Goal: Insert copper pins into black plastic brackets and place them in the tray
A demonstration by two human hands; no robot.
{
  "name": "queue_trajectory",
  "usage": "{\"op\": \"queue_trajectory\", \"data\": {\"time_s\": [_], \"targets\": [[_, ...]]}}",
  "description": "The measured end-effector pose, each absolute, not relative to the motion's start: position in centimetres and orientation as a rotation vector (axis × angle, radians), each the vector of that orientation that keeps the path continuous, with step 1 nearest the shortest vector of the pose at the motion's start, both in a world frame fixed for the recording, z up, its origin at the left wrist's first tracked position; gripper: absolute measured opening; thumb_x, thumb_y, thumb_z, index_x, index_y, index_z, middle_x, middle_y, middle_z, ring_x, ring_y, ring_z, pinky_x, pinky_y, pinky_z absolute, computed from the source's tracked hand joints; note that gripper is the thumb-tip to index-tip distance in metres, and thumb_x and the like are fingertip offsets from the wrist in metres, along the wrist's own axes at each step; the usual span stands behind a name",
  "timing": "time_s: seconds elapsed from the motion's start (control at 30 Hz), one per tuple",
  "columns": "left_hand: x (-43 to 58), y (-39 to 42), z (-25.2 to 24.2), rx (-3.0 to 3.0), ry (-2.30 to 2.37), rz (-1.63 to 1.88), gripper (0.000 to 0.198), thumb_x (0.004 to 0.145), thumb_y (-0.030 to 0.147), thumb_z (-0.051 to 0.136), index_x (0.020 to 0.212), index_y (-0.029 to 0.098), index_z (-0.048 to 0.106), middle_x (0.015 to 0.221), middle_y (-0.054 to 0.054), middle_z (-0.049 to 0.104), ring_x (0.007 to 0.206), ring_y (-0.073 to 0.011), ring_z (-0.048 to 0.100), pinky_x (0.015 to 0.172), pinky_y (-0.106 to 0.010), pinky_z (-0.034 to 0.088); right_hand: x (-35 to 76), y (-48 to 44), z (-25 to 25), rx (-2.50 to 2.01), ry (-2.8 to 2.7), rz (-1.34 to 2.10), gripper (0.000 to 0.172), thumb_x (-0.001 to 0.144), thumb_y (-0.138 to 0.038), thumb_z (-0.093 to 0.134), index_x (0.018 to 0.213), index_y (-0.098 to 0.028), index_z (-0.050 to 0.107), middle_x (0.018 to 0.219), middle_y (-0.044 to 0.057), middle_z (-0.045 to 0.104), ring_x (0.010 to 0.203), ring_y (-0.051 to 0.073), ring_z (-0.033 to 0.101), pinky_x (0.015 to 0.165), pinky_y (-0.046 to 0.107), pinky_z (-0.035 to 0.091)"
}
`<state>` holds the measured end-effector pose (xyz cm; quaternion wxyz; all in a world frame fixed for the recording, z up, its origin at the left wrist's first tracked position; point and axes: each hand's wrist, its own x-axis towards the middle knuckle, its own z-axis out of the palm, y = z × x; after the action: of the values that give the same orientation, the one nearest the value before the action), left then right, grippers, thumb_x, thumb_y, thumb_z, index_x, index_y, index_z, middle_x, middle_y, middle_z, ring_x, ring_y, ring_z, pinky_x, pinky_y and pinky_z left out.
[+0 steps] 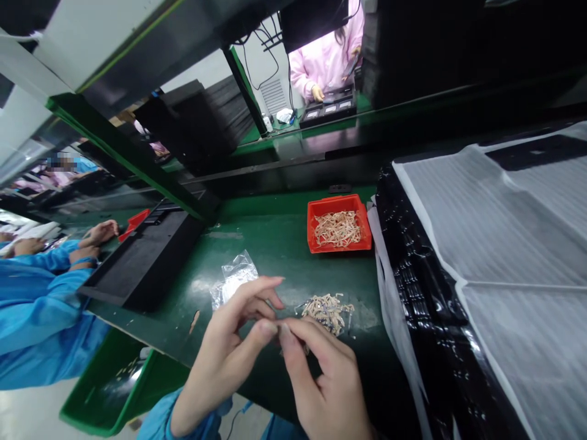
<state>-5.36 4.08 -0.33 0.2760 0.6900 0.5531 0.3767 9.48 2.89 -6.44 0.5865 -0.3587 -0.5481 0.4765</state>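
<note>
Over the near edge of the green table [284, 266], my left hand [241, 339] and my right hand [321, 373] meet with thumbs and fingertips pinched close together. Whatever sits between the fingertips is too small and hidden to make out. Just beyond my right hand lies a loose pile of small beige pieces [328, 311], some with dark bits among them. A clear plastic bag [241, 272] with something white in it lies behind my left hand. Farther back stands a red bin [339, 247] holding many thin beige strips [338, 228].
Stacked trays under white foam sheeting [518, 244] and black plastic wrap rise at the right. A black tray [142, 256] stands at left, near a co-worker's blue sleeve [41, 299]. Below is a green crate [101, 397]. Across the bench, a person in pink [321, 64] handles items.
</note>
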Motion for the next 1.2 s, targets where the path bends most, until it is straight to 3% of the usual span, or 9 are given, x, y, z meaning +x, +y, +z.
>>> {"op": "queue_trajectory", "data": {"time_s": [0.1,0.2,0.33,0.53,0.7,0.93,1.2], "targets": [[-5.4,4.1,-0.3,1.923,1.453,0.973,0.013,0.101,0.026,0.07,0.109,0.032,0.077,0.088,0.001,0.075,0.074,-0.0155,0.071,0.066,-0.024,0.058,9.6,2.8,-6.4,-0.869,-1.264,1.093,0.022,0.104,-0.019,0.054,0.098,-0.024,0.074,0.084,0.001,0.071,0.079,0.014,0.069,0.073,0.027,0.053],[-5.3,4.1,-0.4,1.983,1.465,0.999,0.017,0.101,0.015,0.065,0.096,0.028,0.075,0.079,0.003,0.072,0.066,-0.0124,0.067,0.061,-0.022,0.055,9.6,2.9,-6.5,-0.87,-1.299,1.09,0.024,0.105,-0.019,0.052,0.097,-0.023,0.074,0.082,0.001,0.07,0.077,0.015,0.068,0.07,0.029,0.051],[-5.4,4.1,-0.6,2.096,1.477,1.027,0.026,0.099,0.005,0.06,0.098,0.026,0.074,0.081,0.003,0.072,0.067,-0.0112,0.067,0.062,-0.021,0.053,9.6,3.1,-6.7,-0.841,-1.331,1.088,0.025,0.104,-0.015,0.051,0.104,-0.025,0.074,0.087,0.0,0.072,0.082,0.014,0.069,0.073,0.028,0.052],[-5.6,4.3,-0.3,2.254,1.484,0.984,0.029,0.098,-0.002,0.057,0.095,0.024,0.071,0.081,0.003,0.071,0.068,-0.0104,0.066,0.062,-0.02,0.051,9.5,3.2,-6.5,-0.903,-1.348,0.994,0.017,0.1,-0.014,0.056,0.098,-0.023,0.07,0.084,-0.002,0.073,0.078,0.013,0.07,0.069,0.024,0.053],[-6.1,4.6,0.3,2.315,1.476,0.893,0.03,0.098,-0.003,0.053,0.09,0.022,0.068,0.08,0.003,0.068,0.068,-0.0093,0.063,0.062,-0.02,0.049,9.6,3.2,-6.2,-0.889,-1.356,1.003,0.018,0.1,-0.013,0.055,0.096,-0.024,0.069,0.083,-0.003,0.073,0.075,0.011,0.07,0.068,0.022,0.052],[-6.4,4.7,0.9,2.335,1.465,0.847,0.029,0.099,-0.003,0.053,0.092,0.021,0.067,0.079,0.003,0.066,0.067,-0.009,0.063,0.062,-0.019,0.049,9.8,3.1,-6.4,-0.838,-1.405,1.096,0.026,0.103,-0.016,0.051,0.111,-0.029,0.072,0.087,-0.003,0.076,0.077,0.013,0.074,0.069,0.023,0.055],[-6.5,4.6,1.0,2.342,1.45,0.857,0.029,0.097,-0.004,0.054,0.093,0.021,0.067,0.08,0.002,0.066,0.069,-0.0092,0.064,0.063,-0.019,0.05,9.9,3.2,-6.2,-0.801,-1.368,1.129,0.028,0.102,-0.016,0.051,0.112,-0.026,0.075,0.085,-0.002,0.078,0.069,0.011,0.073,0.066,0.02,0.057]]}}
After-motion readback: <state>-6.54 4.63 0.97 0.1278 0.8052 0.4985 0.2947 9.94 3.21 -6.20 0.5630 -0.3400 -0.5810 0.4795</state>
